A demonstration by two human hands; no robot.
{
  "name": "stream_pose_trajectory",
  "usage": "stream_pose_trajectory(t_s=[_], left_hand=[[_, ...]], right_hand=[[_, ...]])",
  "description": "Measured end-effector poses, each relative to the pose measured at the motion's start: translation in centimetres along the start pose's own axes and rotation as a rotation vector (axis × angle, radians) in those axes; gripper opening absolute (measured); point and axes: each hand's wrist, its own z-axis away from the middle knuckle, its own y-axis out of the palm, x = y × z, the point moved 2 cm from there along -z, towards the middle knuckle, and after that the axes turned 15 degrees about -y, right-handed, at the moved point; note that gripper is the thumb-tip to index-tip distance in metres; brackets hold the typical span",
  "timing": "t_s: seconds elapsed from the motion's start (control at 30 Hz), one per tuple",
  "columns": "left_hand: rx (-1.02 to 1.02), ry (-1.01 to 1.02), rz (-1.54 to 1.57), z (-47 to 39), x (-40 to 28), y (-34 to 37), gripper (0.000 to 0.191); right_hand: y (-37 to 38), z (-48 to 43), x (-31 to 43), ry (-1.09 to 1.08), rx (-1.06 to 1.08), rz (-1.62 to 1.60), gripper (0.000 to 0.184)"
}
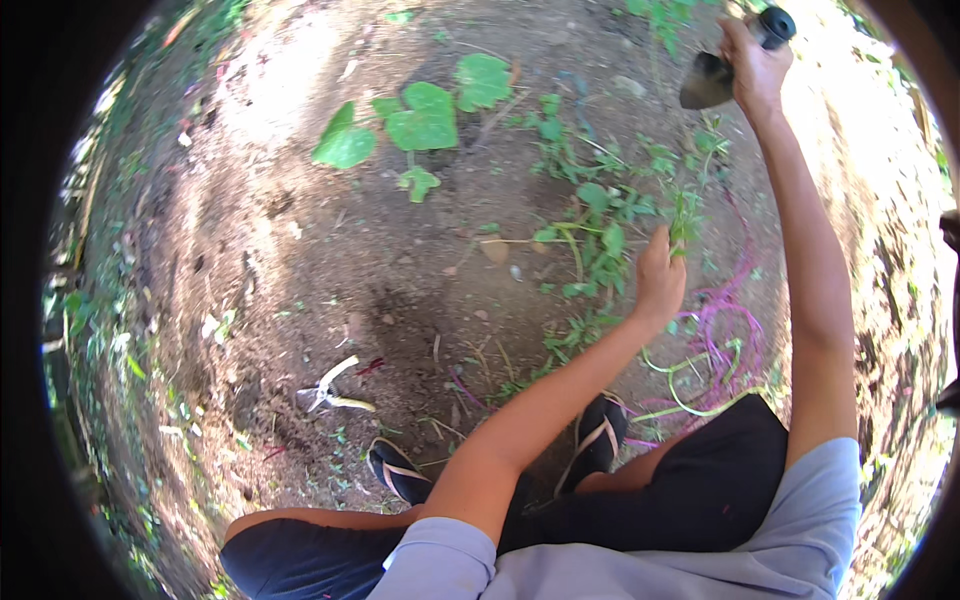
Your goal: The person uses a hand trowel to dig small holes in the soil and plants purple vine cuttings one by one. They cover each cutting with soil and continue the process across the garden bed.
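Note:
My left hand (663,277) is closed around a tuft of green weeds (684,223), at the right side of a patch of low weeds (600,255). Raised at the upper right, my right hand (759,71) grips a hand trowel, its dark handle end (778,24) pointing up and away from the palm. The trowel's metal blade (707,81) hangs to the left of that hand, over bare soil. Pruning shears (334,388) with pale handles lie spread on the soil at the lower left, away from both hands.
A broad-leaved seedling (421,118) grows at upper centre. Tangled pink and purple string (721,330) lies right of my left forearm, with a pale green strand (679,397) beside it. My feet in dark flip-flops (399,471) rest on the soil near the bottom.

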Motion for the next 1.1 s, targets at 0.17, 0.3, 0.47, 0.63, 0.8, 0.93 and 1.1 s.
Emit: stream_pose_trajectory(t_s=[0.17, 0.3, 0.47, 0.63, 0.8, 0.93, 1.1], left_hand=[[0.277, 0.168, -0.466, -4.8, -2.8, 1.2, 0.080], [0.187, 0.184, -0.761, -4.4, -2.4, -1.0, 0.056], [0.213, 0.307, -0.661, -0.5, 1.4, -2.1, 0.018], [0.209, 0.159, -0.551, 3.0, 6.0, -2.0, 0.011], [0.173, 0.214, -0.670, 5.4, 8.7, -0.6, 0.018], [0.065, 0.323, -0.754, 5.8, 10.1, -0.1, 0.017], [0.003, 0.221, -1.011, 5.0, 12.6, -0.3, 0.019]], right_hand=[[-4.5, -0.3, 4.0, 0.227, 0.253, 0.872, 0.029], [-7.6, 1.3, 5.5, 0.092, 0.442, 0.939, 0.025], [-15.4, 7.5, 3.6, 0.314, 0.559, 0.727, 0.015], [-23.0, 15.7, 2.8, 0.729, 0.646, 0.701, 0.014], [-25.6, 19.3, 3.8, 0.908, 0.579, 0.635, 0.011], [-22.2, 22.4, 5.0, 1.078, 0.908, 0.379, 0.024], [-17.0, 27.4, 5.8, 1.209, 1.186, 0.134, 0.022]])
